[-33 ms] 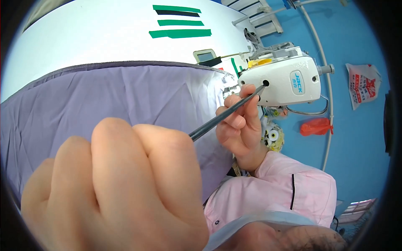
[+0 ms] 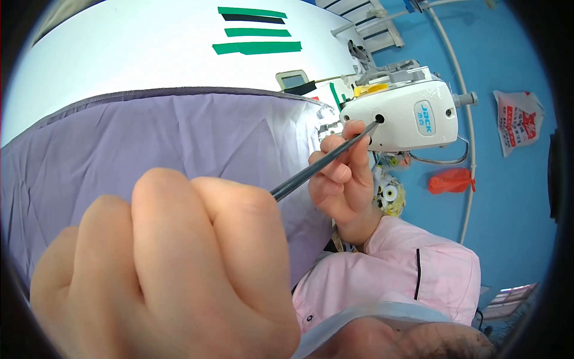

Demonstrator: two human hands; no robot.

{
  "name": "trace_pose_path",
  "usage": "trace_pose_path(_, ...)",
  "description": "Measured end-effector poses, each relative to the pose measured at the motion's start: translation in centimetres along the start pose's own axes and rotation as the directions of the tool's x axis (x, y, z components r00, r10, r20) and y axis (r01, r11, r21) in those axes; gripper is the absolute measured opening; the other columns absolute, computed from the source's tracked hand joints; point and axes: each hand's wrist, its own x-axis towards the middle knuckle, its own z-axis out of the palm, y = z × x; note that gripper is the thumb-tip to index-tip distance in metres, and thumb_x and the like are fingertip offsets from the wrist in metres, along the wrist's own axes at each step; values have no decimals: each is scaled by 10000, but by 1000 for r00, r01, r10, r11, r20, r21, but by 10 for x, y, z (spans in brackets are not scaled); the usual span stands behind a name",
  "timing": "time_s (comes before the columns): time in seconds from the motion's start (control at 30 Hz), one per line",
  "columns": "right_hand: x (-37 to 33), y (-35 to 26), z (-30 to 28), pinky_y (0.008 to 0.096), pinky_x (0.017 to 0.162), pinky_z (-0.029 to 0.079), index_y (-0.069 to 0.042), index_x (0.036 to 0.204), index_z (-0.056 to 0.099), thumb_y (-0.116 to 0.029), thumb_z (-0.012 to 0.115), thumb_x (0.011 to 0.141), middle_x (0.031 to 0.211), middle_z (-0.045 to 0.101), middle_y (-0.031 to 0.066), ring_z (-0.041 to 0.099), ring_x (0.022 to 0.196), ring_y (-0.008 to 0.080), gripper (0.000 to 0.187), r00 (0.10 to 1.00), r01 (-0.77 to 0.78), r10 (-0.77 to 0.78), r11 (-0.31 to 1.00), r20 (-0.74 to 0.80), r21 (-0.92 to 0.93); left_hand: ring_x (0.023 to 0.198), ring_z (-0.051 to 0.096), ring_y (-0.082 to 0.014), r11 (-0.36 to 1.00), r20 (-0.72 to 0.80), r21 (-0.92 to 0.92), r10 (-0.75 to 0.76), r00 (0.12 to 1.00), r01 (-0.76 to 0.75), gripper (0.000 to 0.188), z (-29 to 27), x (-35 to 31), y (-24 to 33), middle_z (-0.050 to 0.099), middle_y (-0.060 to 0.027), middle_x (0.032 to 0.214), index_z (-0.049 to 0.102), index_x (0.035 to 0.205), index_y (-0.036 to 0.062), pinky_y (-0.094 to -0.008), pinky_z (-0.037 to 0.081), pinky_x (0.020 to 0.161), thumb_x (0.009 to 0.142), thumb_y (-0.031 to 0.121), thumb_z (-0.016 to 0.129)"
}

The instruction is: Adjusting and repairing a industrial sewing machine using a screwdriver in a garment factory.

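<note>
White worktop [image 2: 149, 54] by a blue wall [image 2: 508, 197]; on it, purple cloth [image 2: 149, 128] and a white sewing machine [image 2: 400, 110].
The left hand [image 2: 173, 251] is clamped on a dark rod [image 2: 311, 171]; the right hand [image 2: 347, 194] pinches its far end, at the machine's round hole [image 2: 380, 119]. It looks stiff, light, perhaps slippery, best gripped near the thicker end.

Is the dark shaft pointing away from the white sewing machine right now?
No, the dark shaft slants from the left hand, past the right hand, to the round hole in the white sewing machine.
</note>
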Motion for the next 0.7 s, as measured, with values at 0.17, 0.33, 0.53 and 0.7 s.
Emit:
trace_pose_path(0.17, 3, 5, 13, 206, 629, 484, -241, 1178, 547, -321, 420, 956, 994, 584, 12, 525, 769, 82, 267, 989, 50, -52, 999, -140, -18, 562, 465, -175, 999, -13, 41, 21, 1000, -20, 323, -6, -3, -2, 424, -58, 657, 492, 833, -11, -312, 351, 478, 695, 207, 687)
trace_pose_path(0.33, 2, -5, 5, 211, 632, 491, -215, 1170, 553, -305, 439, 951, 995, 583, 8, 529, 776, 76, 263, 985, 95, -99, 995, -142, -33, 559, 458, -161, 994, -43, 68, 87, 995, -84, 335, -4, 6, 0, 429, -57, 661, 523, 873, -33, -302, 347, 477, 687, 189, 691)
trace_pose_path(0.53, 6, 3, 9, 209, 628, 493, -192, 1158, 556, -292, 455, 946, 998, 583, 2, 532, 774, 68, 255, 992, 71, -70, 997, -107, 6, 559, 453, -157, 992, 87, 124, 16, 996, -27, 379, -16, -7, -3, 433, -49, 667, 545, 949, -58, -305, 347, 476, 685, 168, 696)
trace_pose_path(0.7, 2, -6, 3, 206, 623, 490, -180, 1160, 551, -295, 455, 946, 1019, 584, 2, 533, 766, 68, 261, 992, 94, -92, 996, -86, 10, 561, 451, -158, 993, 117, 108, 38, 992, -51, 415, -11, -4, -5, 433, -43, 669, 552, 999, -71, -310, 348, 476, 690, 164, 697)
